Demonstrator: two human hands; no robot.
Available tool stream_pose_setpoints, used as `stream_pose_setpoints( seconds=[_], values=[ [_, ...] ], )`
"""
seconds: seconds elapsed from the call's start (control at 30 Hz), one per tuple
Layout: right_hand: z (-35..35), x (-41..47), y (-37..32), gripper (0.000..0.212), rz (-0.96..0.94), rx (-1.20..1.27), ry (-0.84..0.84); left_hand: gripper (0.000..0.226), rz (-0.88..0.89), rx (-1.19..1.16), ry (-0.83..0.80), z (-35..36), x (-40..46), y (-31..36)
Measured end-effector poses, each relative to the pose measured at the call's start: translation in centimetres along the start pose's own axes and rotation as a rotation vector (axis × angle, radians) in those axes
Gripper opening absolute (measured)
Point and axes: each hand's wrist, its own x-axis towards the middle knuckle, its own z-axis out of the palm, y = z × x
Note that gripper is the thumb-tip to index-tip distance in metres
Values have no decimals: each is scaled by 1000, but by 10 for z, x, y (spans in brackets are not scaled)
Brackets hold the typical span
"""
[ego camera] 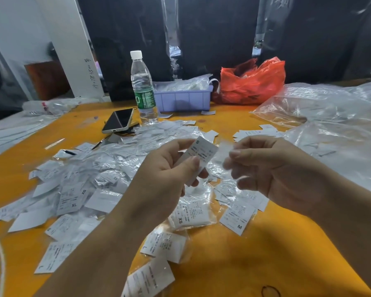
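Observation:
My left hand (167, 168) pinches a white size label marked S (201, 154) between thumb and fingers, above the orange table (255, 254). My right hand (268, 170) is just right of it, its fingers curled on a small clear plastic sleeve (223, 156) at the label's far end. Under both hands lies a heap of several white labels and small clear bags (107, 179), printed XS, XL, M and L.
A water bottle (142, 86), a phone (118, 121) and a purple bin (183, 98) stand at the back. A red plastic bag (253, 82) sits behind. Large clear plastic sheets (330, 116) cover the right side. A white cord (0, 254) runs at the left edge.

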Motion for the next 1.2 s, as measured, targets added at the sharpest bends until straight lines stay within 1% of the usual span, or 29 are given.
stream_pose_setpoints(
  seconds=[0.03, 0.2, 0.37, 0.47, 0.67, 0.83, 1.03, 1.13, 1.2],
  values=[
    [1, 0, 1, 13, 2, -7, 1, 16, 10, 16, -8, 0, 0, 0],
    [3, 1, 4, 12, -19, -51, 38, 19, -20, 34, -27, 0, -1, 1],
    [5, 0, 5, 12, -44, -91, 16, 18, -62, 40, -40, 1, -1, 1],
    [6, -1, 5, 16, -40, -120, 9, 19, -73, 47, -63, 1, -1, 2],
    [7, -2, 5, 21, -59, -186, -22, 11, -57, 84, -88, 3, -2, 2],
    [7, -2, 5, 19, -81, -185, 9, 11, 3, 100, -47, 0, -2, 3],
    [5, -1, 5, 28, -84, -237, 50, 19, -70, -73, -20, -7, 1, 3],
    [4, -1, 5, 24, -92, -237, 32, 20, -79, -86, -20, -6, 1, 3],
    [5, -1, 5, 25, -96, -215, 6, 20, -78, -73, -24, -5, 0, 4]
  ],
)
